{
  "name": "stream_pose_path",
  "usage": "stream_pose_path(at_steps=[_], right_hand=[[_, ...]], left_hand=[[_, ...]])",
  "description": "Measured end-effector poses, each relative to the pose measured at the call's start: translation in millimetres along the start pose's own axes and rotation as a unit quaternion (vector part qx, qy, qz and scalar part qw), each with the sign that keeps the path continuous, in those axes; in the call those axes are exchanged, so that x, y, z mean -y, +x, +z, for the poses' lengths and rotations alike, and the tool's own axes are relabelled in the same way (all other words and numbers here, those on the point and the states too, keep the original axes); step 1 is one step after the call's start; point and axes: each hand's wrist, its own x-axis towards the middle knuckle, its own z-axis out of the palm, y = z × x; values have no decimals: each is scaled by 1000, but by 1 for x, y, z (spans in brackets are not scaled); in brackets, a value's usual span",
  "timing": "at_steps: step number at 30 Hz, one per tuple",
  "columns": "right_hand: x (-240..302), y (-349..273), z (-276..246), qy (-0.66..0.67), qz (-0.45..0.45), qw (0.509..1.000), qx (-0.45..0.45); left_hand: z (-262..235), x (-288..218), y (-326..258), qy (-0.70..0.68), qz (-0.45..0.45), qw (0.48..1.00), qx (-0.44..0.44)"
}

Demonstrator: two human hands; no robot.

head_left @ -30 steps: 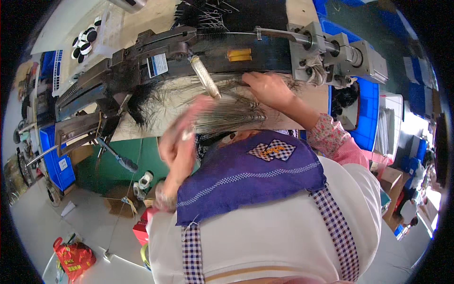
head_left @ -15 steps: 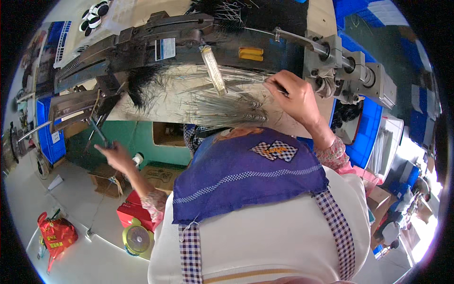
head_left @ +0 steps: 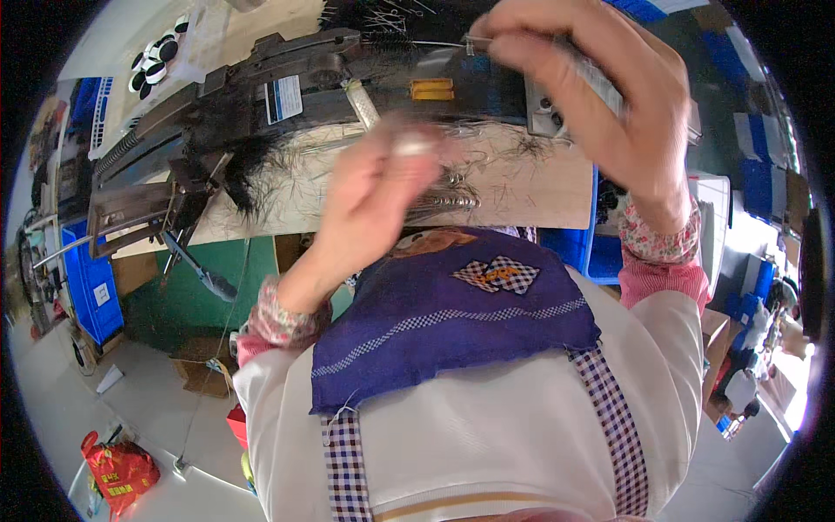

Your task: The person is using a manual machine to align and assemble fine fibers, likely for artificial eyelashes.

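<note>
In the head view, the left hand (head_left: 365, 196), near the middle toward 11 o'clock, is smeared by motion; its fingertips blur out, so I cannot tell whether its grip is spread or pinching. It covers the lower end of a handle (head_left: 362, 104) wrapped in pale, shiny tape, and part of the loose wires (head_left: 448, 202), whose looped ends show just right of it, toward 1 o'clock. The right hand (head_left: 622, 109), at 1 to 2 o'clock, is large and cut off by the top edge. Its thumb and forefinger converge at the end of a thin rod (head_left: 430, 43) at 12 o'clock; blur hides whether they pinch it. Behind that hand, a grey metal block (head_left: 539, 111) is mostly hidden.

The rod is slim and smooth, with dark bristles toward its left end. The machine (head_left: 235, 83) at 11 o'clock is dark, angular metal bearing a white label (head_left: 283, 98). Fine black hairs (head_left: 246, 178) lie in a fuzzy tuft at 10 o'clock on the pale wooden tabletop (head_left: 557, 191).
</note>
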Motion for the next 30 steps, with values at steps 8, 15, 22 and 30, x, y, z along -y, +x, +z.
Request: stream_pose_path(at_steps=[8,15,22,30], right_hand=[[-79,-8,83,-170,-6,985,16],[-90,0,101,-203,-18,978,43],[-61,-8,95,-119,4,992,35],[-142,54,102,-251,64,966,24]], left_hand=[[-10,74,1,-2,-12,997,-80],[9,-17,19,-435,-71,890,-117],[-84,28,-32,-666,53,732,-135],[-15,26,55,220,14,975,20]])
